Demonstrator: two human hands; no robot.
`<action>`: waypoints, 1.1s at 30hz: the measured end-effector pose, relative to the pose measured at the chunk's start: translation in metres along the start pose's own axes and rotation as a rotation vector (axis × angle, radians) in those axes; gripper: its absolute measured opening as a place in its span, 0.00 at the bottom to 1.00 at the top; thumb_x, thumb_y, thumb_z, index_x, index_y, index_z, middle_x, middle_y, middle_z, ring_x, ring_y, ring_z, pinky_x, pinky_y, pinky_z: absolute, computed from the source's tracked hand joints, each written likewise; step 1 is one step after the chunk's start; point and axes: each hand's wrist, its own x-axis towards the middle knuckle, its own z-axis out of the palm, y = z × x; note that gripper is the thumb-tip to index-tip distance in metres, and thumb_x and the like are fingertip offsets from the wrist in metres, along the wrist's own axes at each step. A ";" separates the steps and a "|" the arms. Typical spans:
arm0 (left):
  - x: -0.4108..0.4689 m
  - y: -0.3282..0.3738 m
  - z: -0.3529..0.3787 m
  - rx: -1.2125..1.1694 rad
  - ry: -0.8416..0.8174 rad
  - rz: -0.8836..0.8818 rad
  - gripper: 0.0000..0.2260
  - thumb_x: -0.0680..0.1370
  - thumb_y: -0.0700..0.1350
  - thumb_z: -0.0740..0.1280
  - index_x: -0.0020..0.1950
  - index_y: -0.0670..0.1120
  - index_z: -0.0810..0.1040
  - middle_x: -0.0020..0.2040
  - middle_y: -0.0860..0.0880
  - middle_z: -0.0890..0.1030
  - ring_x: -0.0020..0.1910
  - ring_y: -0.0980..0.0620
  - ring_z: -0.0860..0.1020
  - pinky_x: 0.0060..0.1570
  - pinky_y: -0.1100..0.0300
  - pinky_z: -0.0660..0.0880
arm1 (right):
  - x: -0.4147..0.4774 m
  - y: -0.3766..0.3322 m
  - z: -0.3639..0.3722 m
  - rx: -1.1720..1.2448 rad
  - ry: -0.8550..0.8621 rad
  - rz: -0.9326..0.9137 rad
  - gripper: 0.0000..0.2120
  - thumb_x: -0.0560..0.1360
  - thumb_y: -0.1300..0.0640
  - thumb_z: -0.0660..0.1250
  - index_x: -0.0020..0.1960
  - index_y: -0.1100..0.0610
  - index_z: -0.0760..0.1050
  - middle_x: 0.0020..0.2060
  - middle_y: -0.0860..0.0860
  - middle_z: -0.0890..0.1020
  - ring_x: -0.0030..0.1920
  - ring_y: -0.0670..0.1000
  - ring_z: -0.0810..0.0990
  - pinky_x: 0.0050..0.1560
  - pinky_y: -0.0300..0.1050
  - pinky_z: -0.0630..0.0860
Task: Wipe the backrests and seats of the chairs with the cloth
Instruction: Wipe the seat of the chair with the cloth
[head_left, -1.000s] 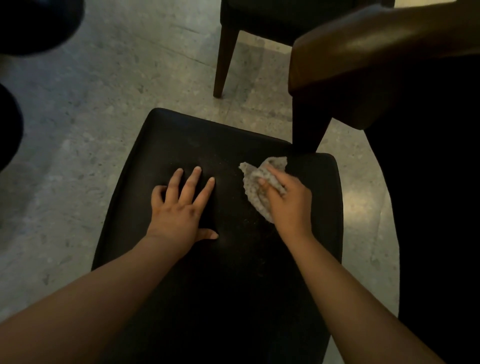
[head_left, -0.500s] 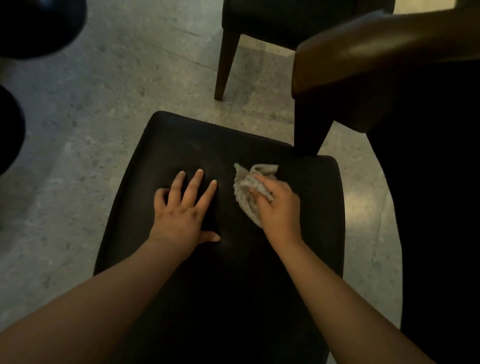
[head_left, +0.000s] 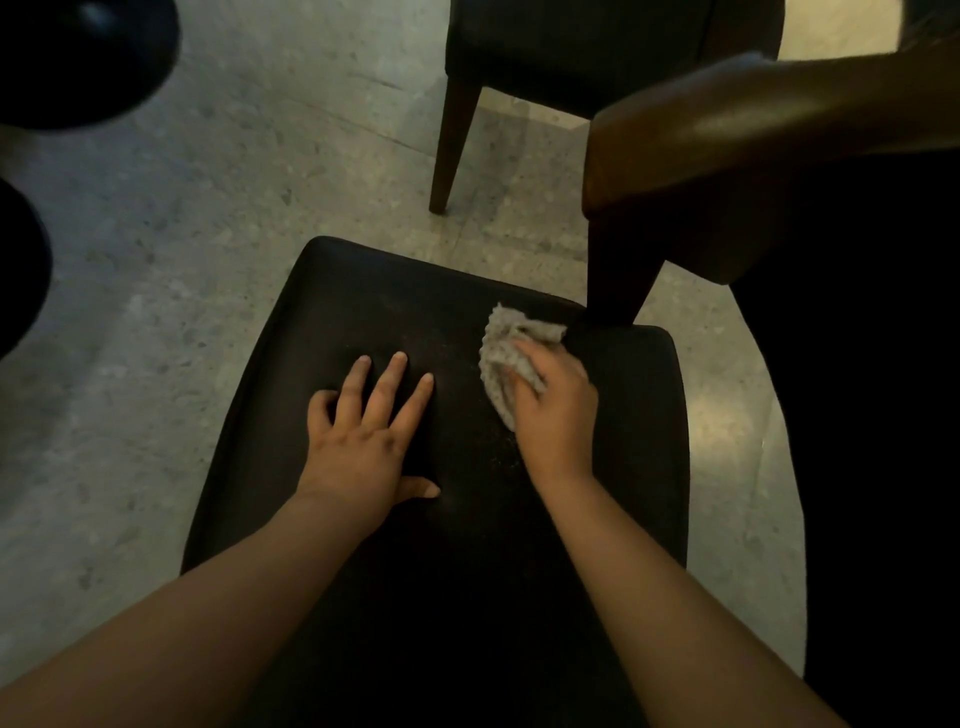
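Observation:
A black padded chair seat fills the middle of the head view. My left hand lies flat on it with straight spread fingers, left of centre. My right hand grips a crumpled grey cloth and presses it onto the seat near the far right part. The cloth bulges out past my fingers toward the seat's far edge. Fine specks of dust show on the seat around the cloth.
A dark wooden table corner with its leg overhangs the seat's far right corner. A second dark chair with a wooden leg stands beyond. Grey speckled floor lies to the left, with round black shapes at the far left.
My right hand slid the cloth leftward toward my left hand, then back right and a little farther away. My left hand stayed flat in place.

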 end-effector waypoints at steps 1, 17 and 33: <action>0.000 0.000 0.000 0.001 0.003 -0.003 0.50 0.70 0.72 0.62 0.75 0.57 0.29 0.76 0.48 0.29 0.76 0.41 0.33 0.72 0.41 0.46 | -0.006 0.002 -0.002 0.019 -0.032 -0.011 0.15 0.78 0.59 0.65 0.64 0.50 0.76 0.63 0.49 0.77 0.63 0.45 0.74 0.62 0.43 0.75; -0.001 -0.002 0.001 -0.041 0.020 0.002 0.51 0.70 0.72 0.63 0.76 0.58 0.30 0.77 0.49 0.31 0.76 0.41 0.34 0.71 0.41 0.46 | 0.022 -0.006 -0.002 -0.128 -0.030 -0.024 0.13 0.78 0.53 0.65 0.61 0.51 0.78 0.61 0.47 0.79 0.62 0.46 0.73 0.62 0.39 0.69; -0.014 -0.046 -0.008 -0.260 0.065 -0.154 0.59 0.63 0.72 0.69 0.75 0.57 0.30 0.76 0.52 0.30 0.75 0.44 0.32 0.72 0.39 0.41 | 0.029 -0.016 0.010 -0.156 -0.011 0.015 0.16 0.78 0.53 0.65 0.66 0.48 0.75 0.64 0.46 0.76 0.64 0.45 0.70 0.64 0.40 0.68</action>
